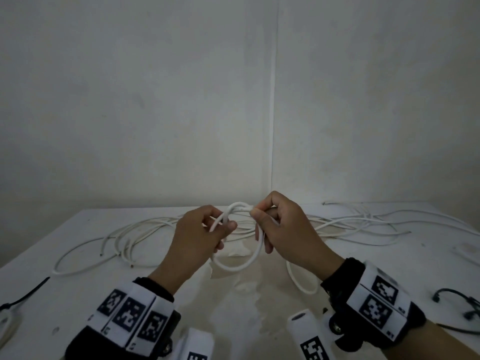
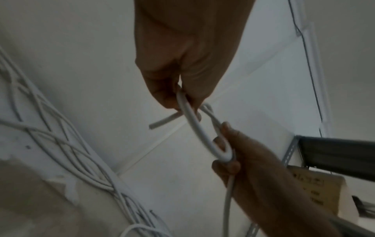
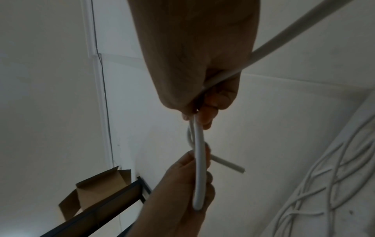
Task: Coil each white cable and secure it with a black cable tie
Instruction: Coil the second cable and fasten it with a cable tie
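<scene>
While the white cable (image 1: 235,266) hangs looped above the surface (image 1: 259,307), the left hand (image 1: 200,235) closes its grip round one bend and the right hand (image 1: 283,224) pinches the other; behind the cable lie loose cables (image 1: 145,229), black ties (image 1: 26,294) off to its left.

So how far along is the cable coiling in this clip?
Early. Nothing plainly looks finished; a tie at the near left edge may hold something white, but it is cut off. In hand: the left hand and right hand both grip one white cable, forming its first loops. Left: the loose cables across the table, and an unused black cable tie at the right.
</scene>
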Tool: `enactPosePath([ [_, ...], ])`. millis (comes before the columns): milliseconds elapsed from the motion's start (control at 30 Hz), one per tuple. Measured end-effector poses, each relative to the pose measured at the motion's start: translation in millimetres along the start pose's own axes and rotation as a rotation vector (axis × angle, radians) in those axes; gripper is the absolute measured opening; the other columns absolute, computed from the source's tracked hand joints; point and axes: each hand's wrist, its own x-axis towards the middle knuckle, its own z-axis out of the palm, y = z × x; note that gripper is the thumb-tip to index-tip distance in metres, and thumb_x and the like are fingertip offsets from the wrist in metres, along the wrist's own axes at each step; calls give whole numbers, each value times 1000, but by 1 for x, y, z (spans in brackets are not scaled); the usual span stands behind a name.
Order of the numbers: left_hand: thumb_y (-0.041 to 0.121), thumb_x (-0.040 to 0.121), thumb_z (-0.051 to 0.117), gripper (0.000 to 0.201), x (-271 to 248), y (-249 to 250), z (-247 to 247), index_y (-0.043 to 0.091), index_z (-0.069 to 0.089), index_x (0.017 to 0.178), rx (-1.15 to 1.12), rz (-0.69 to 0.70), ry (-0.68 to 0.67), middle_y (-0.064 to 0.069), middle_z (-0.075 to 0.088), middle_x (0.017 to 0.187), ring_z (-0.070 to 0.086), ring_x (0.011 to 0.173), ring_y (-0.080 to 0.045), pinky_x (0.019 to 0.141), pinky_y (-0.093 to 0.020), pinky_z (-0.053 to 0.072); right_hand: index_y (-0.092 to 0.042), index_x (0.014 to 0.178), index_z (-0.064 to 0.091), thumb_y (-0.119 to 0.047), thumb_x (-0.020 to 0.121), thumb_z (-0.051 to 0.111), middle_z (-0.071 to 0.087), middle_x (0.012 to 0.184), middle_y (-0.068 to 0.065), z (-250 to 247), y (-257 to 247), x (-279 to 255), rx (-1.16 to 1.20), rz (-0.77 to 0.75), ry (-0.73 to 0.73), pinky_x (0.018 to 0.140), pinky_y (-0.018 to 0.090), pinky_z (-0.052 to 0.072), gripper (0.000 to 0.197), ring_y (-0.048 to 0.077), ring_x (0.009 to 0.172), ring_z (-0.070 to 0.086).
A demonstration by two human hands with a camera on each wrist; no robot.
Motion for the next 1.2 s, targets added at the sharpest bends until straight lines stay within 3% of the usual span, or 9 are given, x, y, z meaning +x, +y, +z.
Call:
enactPosePath([
  [67,15,79,71,13,1,-5,0,6,62,75,143,106,98,0,57,55,57,40,-8,43,-16,43,-18,75,45,-17,93,51,57,53,2,6,-2,-2,-3,5,-26,42,23,39,19,9,33,46],
  [133,15,78,72,13,4,-11,-2,7,63,74,333,227,179,-5,61,60,60,50,-19,51,-28,45,-19,75,45,-17,93,51,56,51,-1,10,-2,-2,-5,14,-35,43,22,38,19,8,33,45],
  [233,22,79,69,17,7,-18,-5,7,63,75,565,340,221,-7,59,68,56,62,-27,57,-27,35,-19,75,46,-16,93,52,56,49,-4,10,1,0,10,35,-35,42,21,37,19,8,32,44],
  [333,21,82,64,14,7,-16,-9,9,58,78,406,367,135,2,52,73,49,67,-3,60,-10,35,-16,76,47,-13,92,52,56,47,-4,5,4,1,40,41,-33,43,22,38,18,9,33,45],
  [467,15,91,52,15,1,-6,-7,11,52,77,-15,95,-178,6,58,59,51,53,1,55,-10,39,-14,76,48,-12,92,52,57,50,-3,-2,9,2,37,36,-16,44,21,39,17,10,35,46],
  [633,29,98,33,35,-2,-4,-7,21,60,76,41,57,-273,10,49,56,42,49,2,52,-8,34,-13,76,48,-13,92,52,58,51,-3,-11,15,1,-14,33,2,45,22,41,16,10,36,46],
  [900,32,97,30,35,1,-2,-19,31,47,67,419,251,-364,7,48,64,46,59,-3,59,-11,36,-13,76,51,-11,91,53,59,51,-2,-18,19,1,4,35,-19,45,21,41,16,12,38,47],
  [1067,30,96,29,41,-5,-1,-13,13,56,71,-54,17,-359,3,56,65,54,58,3,62,-9,43,-14,77,49,-11,92,53,59,53,-1,-13,21,2,-4,17,0,46,21,40,16,13,39,47],
  [1200,30,96,29,39,-10,8,-5,5,53,78,-568,-265,-401,2,48,50,55,49,-11,63,-24,55,-14,77,50,-13,91,53,60,54,-1,-15,18,6,7,13,20,46,22,41,15,13,40,48],
])
